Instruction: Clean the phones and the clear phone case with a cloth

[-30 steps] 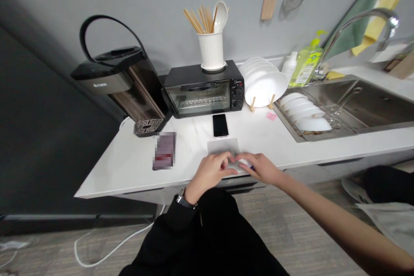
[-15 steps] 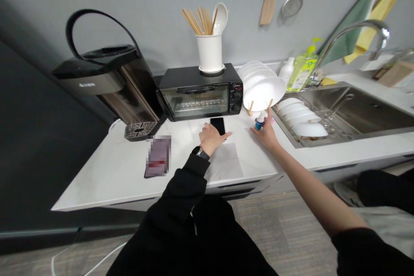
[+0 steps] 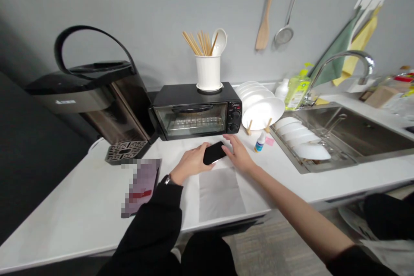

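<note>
A black smartphone [image 3: 214, 153] is held at its left side by my left hand [image 3: 187, 164], screen up and tilted over the white counter. My right hand [image 3: 241, 155] is at the phone's right end, fingers stretched out and apart, its thumb close to the edge; I cannot tell whether it touches. Just below the phone, a thin grey cloth [image 3: 221, 196] lies flat. A small white bottle with a blue label [image 3: 259, 143] stands right of my right hand, beside a small pink piece [image 3: 269, 141].
A black toaster oven [image 3: 194, 123] stands behind my hands, with a white utensil holder [image 3: 208, 71] on top. A water dispenser [image 3: 119, 112] and a partly blurred-out flat item [image 3: 142, 189] are leftward. White plates [image 3: 263, 112] and the sink [image 3: 362, 129] are rightward.
My right hand has let go of the small bottle and moved left to the phone. My left hand has taken hold of the phone, which is now turned sideways. The view has shifted.
</note>
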`<state>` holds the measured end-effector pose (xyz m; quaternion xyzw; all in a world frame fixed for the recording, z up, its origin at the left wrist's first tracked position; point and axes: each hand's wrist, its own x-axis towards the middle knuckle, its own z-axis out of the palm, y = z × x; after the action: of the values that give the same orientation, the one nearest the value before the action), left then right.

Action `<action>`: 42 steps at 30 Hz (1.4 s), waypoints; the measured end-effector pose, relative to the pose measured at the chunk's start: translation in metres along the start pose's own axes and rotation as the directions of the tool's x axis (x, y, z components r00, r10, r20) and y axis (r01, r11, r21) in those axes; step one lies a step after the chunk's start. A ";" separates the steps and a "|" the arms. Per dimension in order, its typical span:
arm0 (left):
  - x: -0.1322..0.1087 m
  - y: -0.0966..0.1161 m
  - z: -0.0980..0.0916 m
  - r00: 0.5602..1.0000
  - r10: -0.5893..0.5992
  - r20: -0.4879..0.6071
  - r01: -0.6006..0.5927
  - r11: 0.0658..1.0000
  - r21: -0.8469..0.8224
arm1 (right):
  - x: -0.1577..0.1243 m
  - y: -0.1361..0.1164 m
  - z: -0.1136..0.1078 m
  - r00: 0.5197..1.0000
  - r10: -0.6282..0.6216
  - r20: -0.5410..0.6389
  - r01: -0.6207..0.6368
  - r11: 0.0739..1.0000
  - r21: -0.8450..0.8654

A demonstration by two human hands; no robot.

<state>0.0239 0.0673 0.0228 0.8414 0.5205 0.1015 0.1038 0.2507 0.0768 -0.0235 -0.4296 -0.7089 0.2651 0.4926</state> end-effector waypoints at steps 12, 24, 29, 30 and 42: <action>-0.003 -0.002 0.011 0.953 0.212 -0.216 -0.170 0.966 0.196 | 0.022 0.027 0.029 0.880 0.440 0.180 -0.456 0.671 0.585; -0.006 0.002 0.010 0.926 0.132 -0.353 -0.027 0.957 0.288 | 0.029 0.001 0.017 0.819 0.445 0.363 -0.536 0.367 0.760; -0.002 0.018 0.020 0.860 -0.058 -0.507 0.170 0.969 0.177 | 0.027 -0.003 0.029 0.884 0.429 0.186 -0.363 0.377 0.852; -0.002 0.022 0.022 0.853 -0.063 -0.519 0.171 0.972 0.163 | 0.026 -0.002 0.031 0.886 0.432 0.169 -0.347 0.376 0.859; -0.001 0.034 0.029 0.831 -0.110 -0.545 0.159 0.986 0.044 | 0.026 0.003 0.023 0.856 0.444 0.265 -0.412 0.277 0.868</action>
<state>0.0609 0.0493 0.0044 0.7436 0.5905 0.3040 -0.0771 0.2265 0.1021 -0.0228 -0.2721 -0.3013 0.7189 0.5642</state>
